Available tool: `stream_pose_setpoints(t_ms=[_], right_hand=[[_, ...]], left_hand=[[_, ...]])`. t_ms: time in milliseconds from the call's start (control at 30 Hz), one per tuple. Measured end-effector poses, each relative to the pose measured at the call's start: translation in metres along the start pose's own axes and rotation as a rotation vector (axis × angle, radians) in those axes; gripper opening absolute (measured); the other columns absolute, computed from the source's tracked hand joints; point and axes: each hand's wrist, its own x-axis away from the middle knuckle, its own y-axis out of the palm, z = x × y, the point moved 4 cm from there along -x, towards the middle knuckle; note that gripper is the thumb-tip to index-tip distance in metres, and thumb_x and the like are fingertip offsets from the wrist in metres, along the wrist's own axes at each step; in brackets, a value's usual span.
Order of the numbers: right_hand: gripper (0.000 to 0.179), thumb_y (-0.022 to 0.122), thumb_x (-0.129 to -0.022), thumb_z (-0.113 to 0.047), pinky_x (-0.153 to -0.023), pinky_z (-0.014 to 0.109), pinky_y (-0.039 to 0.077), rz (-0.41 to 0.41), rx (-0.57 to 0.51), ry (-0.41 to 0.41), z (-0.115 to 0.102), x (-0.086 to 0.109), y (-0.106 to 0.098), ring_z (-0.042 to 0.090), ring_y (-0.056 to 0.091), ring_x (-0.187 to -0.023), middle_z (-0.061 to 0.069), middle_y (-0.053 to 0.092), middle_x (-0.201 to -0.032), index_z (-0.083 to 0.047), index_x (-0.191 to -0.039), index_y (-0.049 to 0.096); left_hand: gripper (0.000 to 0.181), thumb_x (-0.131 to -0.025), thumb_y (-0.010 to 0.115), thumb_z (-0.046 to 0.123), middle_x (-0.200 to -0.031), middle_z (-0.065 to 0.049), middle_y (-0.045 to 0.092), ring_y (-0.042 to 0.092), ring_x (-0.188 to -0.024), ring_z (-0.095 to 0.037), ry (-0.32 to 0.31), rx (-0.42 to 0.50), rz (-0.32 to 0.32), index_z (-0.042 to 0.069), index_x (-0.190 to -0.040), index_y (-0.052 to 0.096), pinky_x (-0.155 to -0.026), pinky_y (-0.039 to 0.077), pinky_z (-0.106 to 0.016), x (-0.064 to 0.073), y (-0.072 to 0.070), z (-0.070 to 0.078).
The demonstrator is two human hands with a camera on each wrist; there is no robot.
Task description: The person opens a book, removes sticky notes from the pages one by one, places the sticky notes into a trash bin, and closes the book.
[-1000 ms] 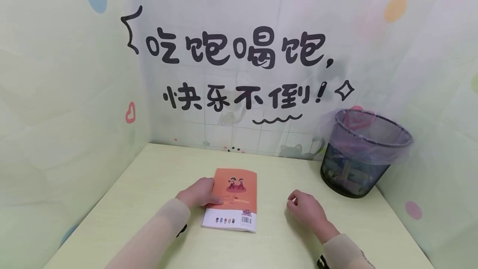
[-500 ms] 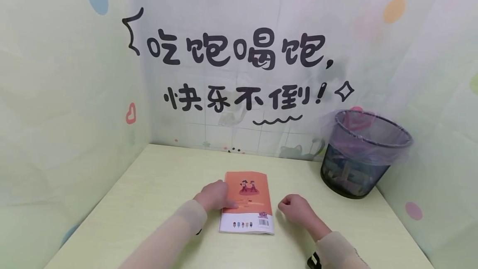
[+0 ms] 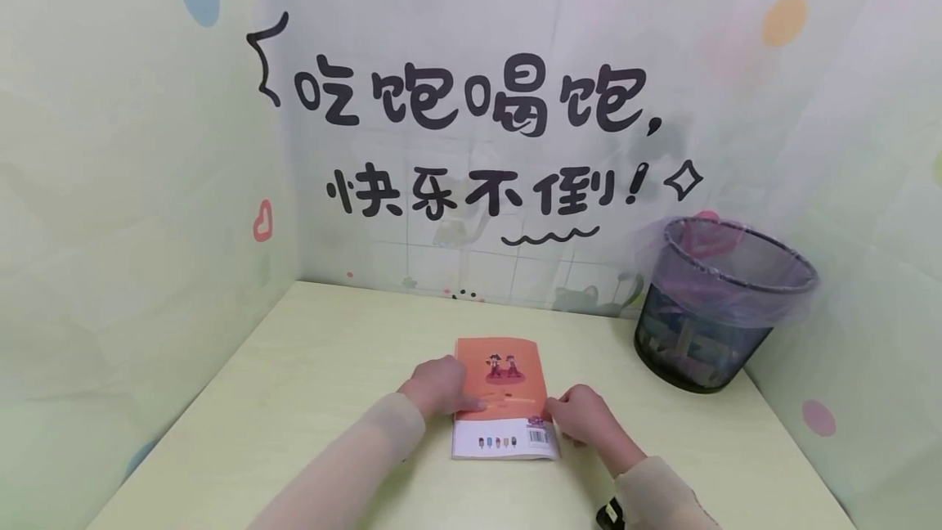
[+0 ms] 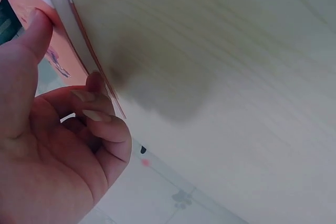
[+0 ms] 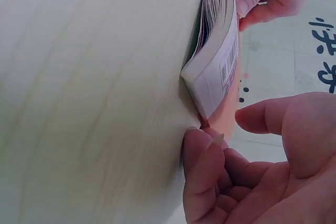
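Note:
A softcover booklet (image 3: 508, 395) lies flat near the middle of the table, its orange and white cover with a barcode facing up. At its left edge my left hand (image 3: 439, 383) pinches it, the thumb pressed on the orange part and the fingers curled against the page edges, as the left wrist view shows of the booklet (image 4: 65, 51). My right hand (image 3: 585, 414) is at the right edge. In the right wrist view, its curled fingertips (image 5: 194, 137) meet the booklet's edge low by the table, while the thumb (image 5: 257, 116) stands over the cover side.
The pale wood-look table (image 3: 331, 334) ends at printed walls at the back and sides. A dark waste bin (image 3: 684, 350) with a purple liner stands at the back right corner. Below the right sleeve shows a black piece (image 3: 611, 514).
My left hand has slid the booklet to the right across the table. The right hand has come left and now meets the booklet's right edge.

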Motion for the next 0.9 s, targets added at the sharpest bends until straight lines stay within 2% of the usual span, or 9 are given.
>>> stream_pose_setpoints(t_ms=[167,367,500,600,733,833,900], right_hand=[[0.026,0.071,-0.101,-0.029,-0.055,0.025,0.043,-0.022,-0.034,0.039,0.000,0.001,-0.003,0.016,0.050,-0.059,0.005,0.057,-0.069,-0.006,-0.089,0.069],[0.031,0.075,-0.097,-0.036,-0.057,0.025,0.038,-0.128,-0.127,0.058,0.003,0.001,-0.007,0.015,0.048,-0.060,0.003,0.061,-0.074,-0.007,-0.088,0.070],[0.031,0.077,-0.096,-0.036,-0.059,0.024,0.037,-0.169,-0.241,0.055,0.007,-0.002,-0.008,0.015,0.053,-0.065,0.004,0.068,-0.082,-0.006,-0.094,0.074],[0.029,0.078,-0.097,-0.033,-0.059,0.023,0.037,-0.213,-0.352,0.024,0.011,-0.005,-0.005,0.013,0.053,-0.065,0.002,0.069,-0.081,-0.004,-0.098,0.076],[0.029,0.074,-0.101,-0.031,-0.055,0.022,0.036,-0.263,-0.438,-0.041,0.013,-0.008,-0.001,0.012,0.050,-0.062,0.001,0.067,-0.077,-0.002,-0.105,0.075],[0.032,0.071,-0.102,-0.028,-0.055,0.022,0.042,-0.226,-0.458,-0.082,0.010,-0.009,-0.006,0.012,0.059,-0.064,0.005,0.073,-0.084,0.001,-0.116,0.071],[0.036,0.070,-0.101,-0.026,-0.055,0.024,0.049,-0.173,-0.471,-0.100,0.008,-0.009,-0.017,0.014,0.066,-0.066,0.008,0.076,-0.090,0.003,-0.124,0.069]], left_hand=[[0.051,-0.091,0.086,0.057,-0.086,-0.002,0.066,0.056,-0.076,-0.017,0.013,-0.042,0.005,0.007,-0.099,0.076,-0.084,0.059,-0.037,-0.003,0.001,0.007],[0.055,-0.093,0.084,0.058,-0.093,-0.005,0.068,0.057,-0.079,-0.019,0.002,-0.064,-0.006,0.005,-0.106,0.077,-0.085,0.060,-0.038,-0.003,0.001,0.010],[0.060,-0.094,0.083,0.058,-0.105,-0.010,0.072,0.061,-0.084,-0.020,-0.001,-0.054,0.002,0.002,-0.114,0.077,-0.093,0.063,-0.043,-0.002,0.002,0.008],[0.065,-0.093,0.083,0.060,-0.117,-0.014,0.074,0.065,-0.090,-0.023,-0.005,-0.037,0.008,0.001,-0.120,0.076,-0.100,0.063,-0.046,-0.005,0.006,0.004],[0.073,-0.091,0.084,0.062,-0.136,-0.019,0.071,0.070,-0.107,-0.029,0.010,0.063,0.006,0.001,-0.132,0.074,-0.109,0.060,-0.052,-0.009,0.011,-0.004],[0.082,-0.091,0.084,0.063,-0.148,-0.023,0.065,0.069,-0.125,-0.035,0.049,0.173,0.019,0.003,-0.145,0.068,-0.114,0.056,-0.057,-0.007,0.008,-0.014],[0.083,-0.094,0.081,0.062,-0.148,-0.022,0.063,0.068,-0.131,-0.036,0.075,0.235,0.042,0.005,-0.152,0.064,-0.115,0.056,-0.058,-0.005,0.002,-0.025]])
